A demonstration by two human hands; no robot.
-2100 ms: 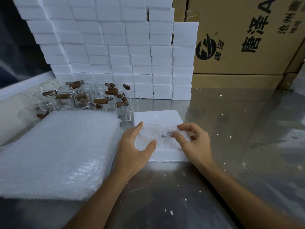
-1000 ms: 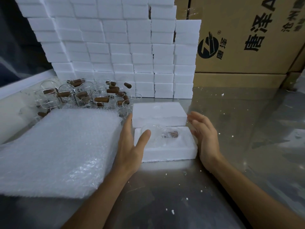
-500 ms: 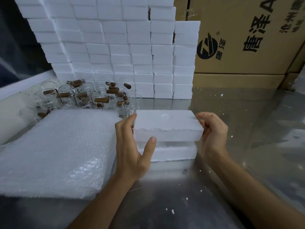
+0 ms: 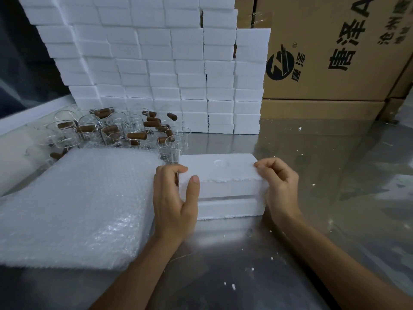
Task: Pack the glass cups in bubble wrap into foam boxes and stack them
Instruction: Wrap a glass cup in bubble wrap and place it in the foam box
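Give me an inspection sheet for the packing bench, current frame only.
Surface: steel table, reflective, scattered with white foam crumbs.
Job's things: foam lid sits over foam base, a gap between them; glass cups with brown handles clustered behind bubble wrap stack.
Clutter: nothing seen beyond crumbs.
Grippers: left hand and right hand grip the lid's ends.
Cables: nothing seen.
Surroundings: stacked foam boxes; cardboard cartons.

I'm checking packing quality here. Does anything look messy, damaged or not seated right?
The foam lid is not fully seated: a gap shows above the foam base. Its front edge is ragged, and white foam crumbs litter the steel table.
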